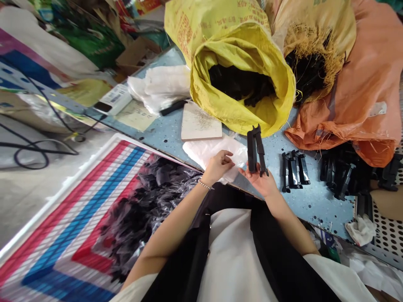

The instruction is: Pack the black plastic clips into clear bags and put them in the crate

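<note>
A woven sack (78, 218) striped red, white and blue lies at left, its mouth spread so the black pieces in clear film (141, 209) stay within reach. The left hand (218, 165) curls its fingers narrowly at a white plastic sheet (201, 153); whether they pinch it, I cannot tell. The palm-up right hand (260, 178) holds a black plastic part (252, 151) upright in its fingers, apparently to look it over. Similar black parts (294, 170) sit grouped on the speckled blue table (321, 214), below a yellow sack (245, 117) folded back around its black contents, beside an orange sack (346, 126).
</note>
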A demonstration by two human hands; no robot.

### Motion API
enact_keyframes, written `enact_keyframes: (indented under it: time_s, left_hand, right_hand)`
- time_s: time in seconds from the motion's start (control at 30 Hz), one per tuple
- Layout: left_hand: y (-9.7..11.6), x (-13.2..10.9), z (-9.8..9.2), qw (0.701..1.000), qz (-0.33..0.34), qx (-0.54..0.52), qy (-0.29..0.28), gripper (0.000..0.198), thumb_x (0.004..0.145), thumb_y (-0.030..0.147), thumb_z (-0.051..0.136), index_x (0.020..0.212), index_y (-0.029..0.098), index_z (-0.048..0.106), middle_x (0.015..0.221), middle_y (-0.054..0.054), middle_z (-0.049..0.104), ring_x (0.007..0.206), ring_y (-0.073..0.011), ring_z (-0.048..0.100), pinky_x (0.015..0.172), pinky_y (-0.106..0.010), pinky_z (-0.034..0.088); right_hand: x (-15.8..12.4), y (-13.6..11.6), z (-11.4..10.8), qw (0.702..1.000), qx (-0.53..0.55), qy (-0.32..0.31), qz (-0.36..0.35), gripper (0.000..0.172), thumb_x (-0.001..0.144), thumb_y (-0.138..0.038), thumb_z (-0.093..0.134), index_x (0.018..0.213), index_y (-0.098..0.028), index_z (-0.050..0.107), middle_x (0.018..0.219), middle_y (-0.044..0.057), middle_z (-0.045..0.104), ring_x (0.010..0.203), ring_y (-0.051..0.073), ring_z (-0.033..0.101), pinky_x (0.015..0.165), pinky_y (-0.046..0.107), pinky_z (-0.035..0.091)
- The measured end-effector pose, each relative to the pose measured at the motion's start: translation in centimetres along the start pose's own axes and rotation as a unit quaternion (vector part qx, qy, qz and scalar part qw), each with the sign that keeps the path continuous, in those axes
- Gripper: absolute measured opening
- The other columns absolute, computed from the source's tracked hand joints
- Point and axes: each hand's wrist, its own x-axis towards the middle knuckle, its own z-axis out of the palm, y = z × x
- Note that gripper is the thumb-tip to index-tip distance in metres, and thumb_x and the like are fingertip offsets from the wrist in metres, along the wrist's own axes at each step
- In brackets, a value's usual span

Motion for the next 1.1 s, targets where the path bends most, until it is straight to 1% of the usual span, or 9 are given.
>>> enact_keyframes:
  time_s: [0.13, 0.23, 0.33, 0.4, 0.5, 0.63, 0.77, 0.97, 1.1]
  left_hand:
    - [-0.3, -0.2, 0.5, 1.000, 0.000, -0.014, -0.002, 0.033, 0.077, 0.030, 0.066, 0.107, 0.017, 0.059, 0.083, -0.005, 0.074, 0.075, -0.0181, 0.071, 0.071, -0.031, 0.057]
    - [0.8, -1.2, 0.1, 0.993, 0.081, 0.081, 0.028, 0.015, 0.084, 0.021, 0.055, 0.098, 0.018, 0.063, 0.088, -0.006, 0.074, 0.085, -0.0193, 0.072, 0.081, -0.035, 0.058]
    - [2.4, -2.7, -0.9, 0.942, 0.205, 0.261, 0.056, 0.026, 0.089, 0.012, 0.045, 0.094, 0.017, 0.070, 0.101, -0.010, 0.073, 0.099, -0.0225, 0.069, 0.093, -0.040, 0.056]
    - [3.1, -3.2, -1.4, 0.903, 0.235, 0.355, 0.057, 0.032, 0.090, 0.009, 0.043, 0.101, 0.015, 0.073, 0.110, -0.014, 0.072, 0.105, -0.0256, 0.067, 0.097, -0.043, 0.055]
    - [3.3, -2.6, -1.9, 0.893, 0.216, 0.392, 0.057, 0.039, 0.087, 0.006, 0.045, 0.114, 0.013, 0.071, 0.122, -0.015, 0.069, 0.108, -0.0257, 0.068, 0.098, -0.042, 0.056]
    - [2.7, -1.6, -2.2, 0.926, 0.206, 0.314, 0.044, 0.054, 0.082, 0.003, 0.046, 0.131, 0.016, 0.064, 0.138, -0.013, 0.061, 0.124, -0.0238, 0.062, 0.106, -0.038, 0.054]
    - [3.1, -3.5, -1.8, 0.925, 0.240, 0.295, 0.014, 0.060, 0.086, 0.002, 0.041, 0.143, 0.018, 0.055, 0.144, -0.013, 0.057, 0.134, -0.0231, 0.056, 0.114, -0.040, 0.048]
    - [4.4, -8.5, 1.9, 0.886, 0.330, 0.303, -0.117, 0.068, 0.090, 0.004, 0.042, 0.155, 0.023, 0.037, 0.149, -0.013, 0.052, 0.137, -0.0228, 0.054, 0.112, -0.040, 0.051]
    - [4.6, -11.6, 1.0, 0.890, 0.312, 0.316, -0.099, 0.048, 0.096, 0.021, 0.051, 0.144, 0.024, 0.052, 0.133, -0.012, 0.065, 0.122, -0.0240, 0.065, 0.104, -0.039, 0.056]
  right_hand:
    - [2.2, 0.3, 1.3, 0.999, -0.021, 0.006, -0.023, 0.015, 0.078, -0.036, 0.074, 0.069, -0.026, 0.067, 0.088, -0.001, 0.076, 0.067, 0.016, 0.061, 0.106, 0.050, 0.047]
    - [3.6, 1.1, 1.4, 0.999, -0.025, 0.032, -0.034, 0.019, 0.067, -0.036, 0.082, 0.072, -0.026, 0.066, 0.085, -0.002, 0.076, 0.069, 0.017, 0.063, 0.101, 0.048, 0.051]
    - [4.0, 1.5, 0.9, 0.997, -0.034, 0.056, -0.051, 0.029, 0.057, -0.037, 0.088, 0.072, -0.027, 0.066, 0.078, -0.003, 0.074, 0.072, 0.018, 0.066, 0.098, 0.045, 0.054]
    - [3.1, 1.1, 0.3, 0.995, -0.048, 0.058, -0.059, 0.030, 0.056, -0.039, 0.088, 0.071, -0.027, 0.065, 0.074, -0.005, 0.073, 0.071, 0.017, 0.066, 0.099, 0.043, 0.053]
    - [0.0, 0.1, -1.0, 0.997, -0.077, 0.029, 0.009, 0.028, 0.064, -0.043, 0.085, 0.068, -0.025, 0.063, 0.073, -0.003, 0.072, 0.071, 0.018, 0.067, 0.092, 0.042, 0.056]
    - [-4.1, -0.3, -2.7, 0.980, -0.088, -0.030, 0.177, 0.029, 0.068, -0.042, 0.084, 0.075, -0.020, 0.066, 0.083, 0.005, 0.074, 0.064, 0.018, 0.065, 0.065, 0.038, 0.058]
    - [-3.7, 0.7, -3.4, 0.960, -0.053, -0.049, 0.269, 0.028, 0.077, -0.041, 0.078, 0.088, -0.016, 0.069, 0.076, 0.002, 0.070, 0.054, 0.010, 0.052, 0.058, 0.028, 0.054]
    - [-0.8, 3.1, -1.4, 0.982, -0.158, 0.006, 0.099, 0.028, 0.071, -0.042, 0.083, 0.077, -0.020, 0.067, 0.065, -0.003, 0.062, 0.055, 0.010, 0.053, 0.050, 0.021, 0.046]
    - [-2.4, 3.5, 0.9, 0.938, -0.338, -0.065, 0.037, 0.025, 0.081, -0.044, 0.073, 0.088, -0.020, 0.073, 0.076, 0.000, 0.068, 0.070, 0.015, 0.062, 0.062, 0.025, 0.051]
